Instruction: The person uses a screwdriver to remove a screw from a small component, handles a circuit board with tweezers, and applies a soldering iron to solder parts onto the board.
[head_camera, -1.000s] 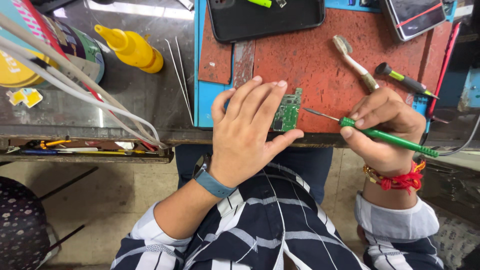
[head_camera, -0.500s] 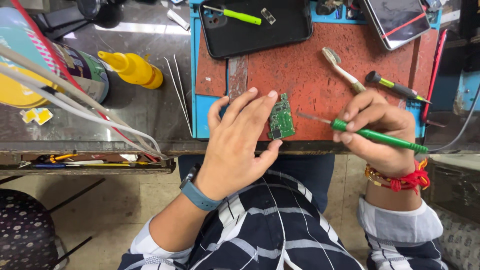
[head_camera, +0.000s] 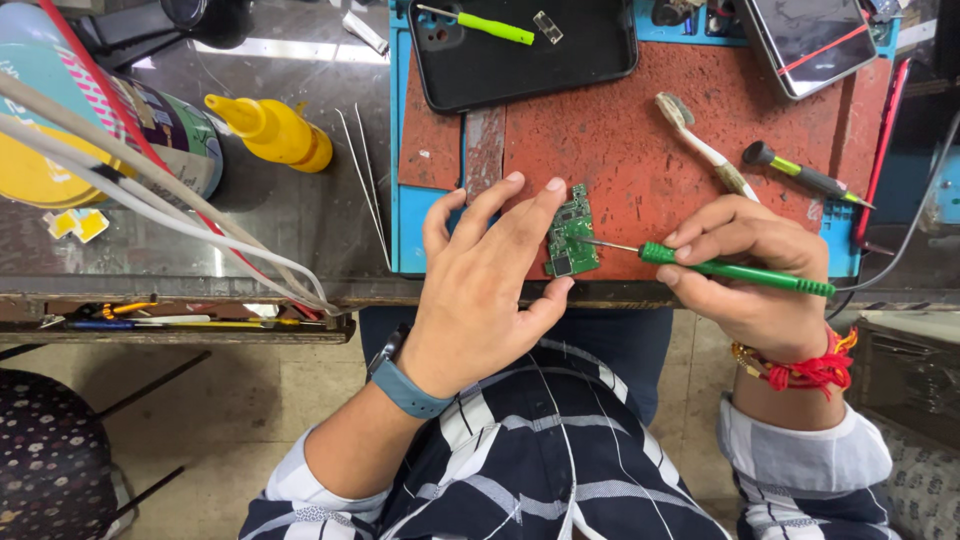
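Around the green circuit board the red mat lies bare from twelve to two o'clock, so a hand could pass there. At one o'clock a worn brush lies slantwise, and a dark-handled screwdriver lies past it at two. At twelve the black tray closes off the far edge of the mat. The left hand covers the board's nine o'clock side; the green-handled tool and right hand fill three o'clock. At ten o'clock, thin tweezers and a yellow bottle stand on the dark surface.
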